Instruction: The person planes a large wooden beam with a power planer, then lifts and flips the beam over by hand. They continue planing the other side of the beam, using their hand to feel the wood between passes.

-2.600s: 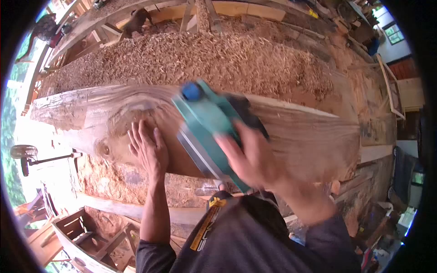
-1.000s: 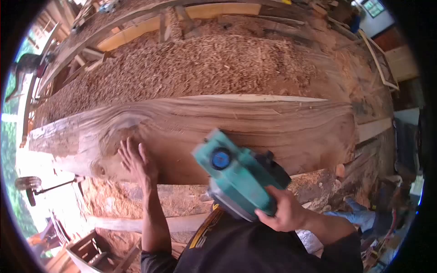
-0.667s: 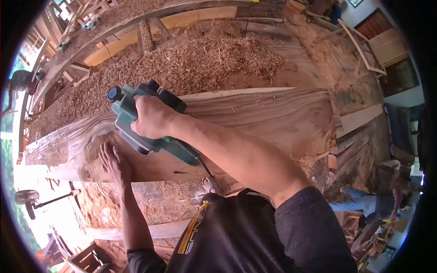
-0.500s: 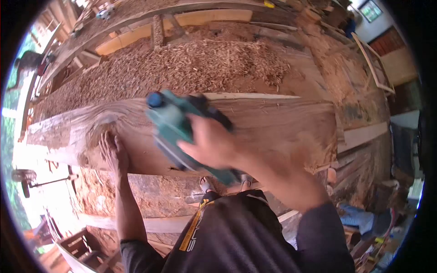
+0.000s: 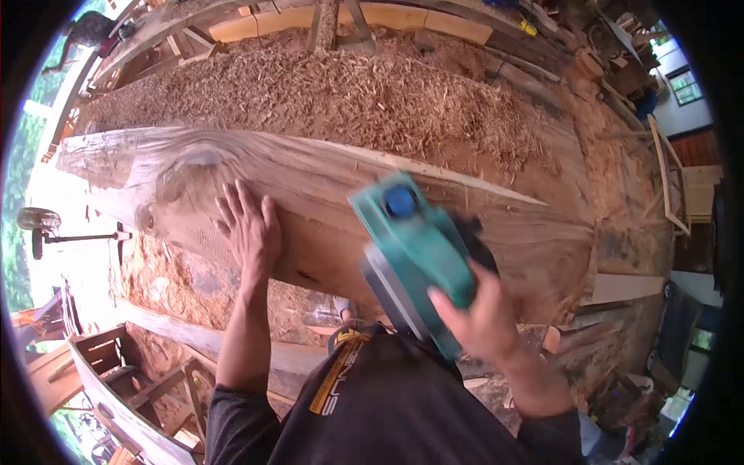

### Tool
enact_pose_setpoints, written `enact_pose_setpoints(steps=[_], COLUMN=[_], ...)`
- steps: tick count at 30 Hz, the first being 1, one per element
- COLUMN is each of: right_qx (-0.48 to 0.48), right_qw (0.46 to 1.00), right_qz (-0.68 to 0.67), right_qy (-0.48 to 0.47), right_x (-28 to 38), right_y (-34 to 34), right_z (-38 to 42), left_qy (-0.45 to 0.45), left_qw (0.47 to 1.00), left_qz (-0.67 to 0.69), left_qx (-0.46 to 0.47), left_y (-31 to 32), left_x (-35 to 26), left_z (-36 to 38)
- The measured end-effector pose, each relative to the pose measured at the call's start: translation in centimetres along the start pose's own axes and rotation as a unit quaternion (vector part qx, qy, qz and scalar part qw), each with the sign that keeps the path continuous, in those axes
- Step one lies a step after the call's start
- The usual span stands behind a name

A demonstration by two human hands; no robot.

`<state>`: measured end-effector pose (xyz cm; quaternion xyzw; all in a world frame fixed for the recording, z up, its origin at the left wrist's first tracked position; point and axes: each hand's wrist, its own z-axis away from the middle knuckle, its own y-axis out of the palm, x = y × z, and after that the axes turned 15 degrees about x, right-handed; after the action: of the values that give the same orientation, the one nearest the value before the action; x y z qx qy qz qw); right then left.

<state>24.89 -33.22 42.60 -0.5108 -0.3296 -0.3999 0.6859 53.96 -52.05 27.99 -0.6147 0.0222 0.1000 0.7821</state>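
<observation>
A wide wooden plank (image 5: 318, 232) with swirling grain lies across the view in front of me. My left hand (image 5: 252, 229) rests flat on its left part, fingers spread and holding nothing. My right hand (image 5: 480, 318) is wrapped round the rear handle of a green power planer (image 5: 411, 256) with a blue knob on its front. The planer is tilted over the middle-right of the plank, and its near end reaches the plank's near edge by my shirt. Whether its sole touches the wood cannot be made out.
Wood shavings (image 5: 341, 93) are heaped beyond the plank. A wooden frame (image 5: 163, 387) stands at the lower left, with a round-headed fan-like object (image 5: 39, 220) at the left edge. Cut wood pieces (image 5: 589, 337) lie at the right.
The planer, in my right hand, has moved right along the plank and turned more upright in view. My left hand appears farther right. The whole view has shifted and tilted.
</observation>
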Motion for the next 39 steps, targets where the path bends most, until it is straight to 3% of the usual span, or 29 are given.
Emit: enact_pose_setpoints(steps=[2,4,6,10,11,18,21,22,26,31,32,35,39], right_qx=[-0.04,0.062,0.057,0.032,0.02,0.04,0.033,0.029,0.027,0.01,0.013,-0.009,0.029], right_qw=[0.994,0.998,0.993,0.98,0.989,0.99,0.994,0.996,0.988,0.991,0.982,0.983,0.994], right_qz=[0.02,-0.008,-0.082,-0.168,-0.112,-0.124,-0.095,-0.08,-0.147,-0.089,-0.122,-0.092,-0.08], right_qy=[-0.104,0.014,-0.069,-0.101,-0.098,0.049,0.037,-0.007,-0.035,-0.095,-0.143,-0.161,-0.064], right_x=[-0.4,2.9,0.1,-1.4,-2.4,-9.2,-9.7,-9.6,-4.3,-1.2,-1.6,-2.9,-5.5], right_y=[0.8,-0.5,0.3,1.1,0.8,-0.3,-0.2,0.1,0.7,1.0,1.4,1.6,0.6], right_z=[-6.4,-10.7,-12.0,-6.6,-4.0,18.6,17.9,15.7,4.6,-8.4,-8.8,-6.7,4.9], left_qy=[0.021,0.031,0.036,0.036,0.037,0.004,0.006,0.008,0.014,0.029,0.031,0.029,0.023], left_qw=[1.0,0.999,0.999,0.998,0.998,0.999,0.999,0.999,0.999,0.998,0.998,0.998,0.998], left_qz=[-0.006,-0.006,-0.007,-0.002,0.0,0.007,0.008,0.007,0.009,0.017,0.012,0.006,0.003], left_qx=[-0.016,-0.028,-0.037,-0.045,-0.047,-0.044,-0.037,-0.037,-0.046,-0.06,-0.061,-0.056,-0.05], left_y=[0.3,0.4,0.3,0.4,0.3,1.1,1.5,1.4,1.0,1.1,1.0,0.9,1.1], left_x=[-0.3,-0.1,0.0,-0.2,-0.1,-0.7,-1.3,-1.3,-1.4,-1.0,-1.0,-0.9,-0.9], left_z=[0.2,0.3,0.1,0.4,0.6,0.4,0.5,0.6,0.6,0.4,0.6,0.5,0.6])
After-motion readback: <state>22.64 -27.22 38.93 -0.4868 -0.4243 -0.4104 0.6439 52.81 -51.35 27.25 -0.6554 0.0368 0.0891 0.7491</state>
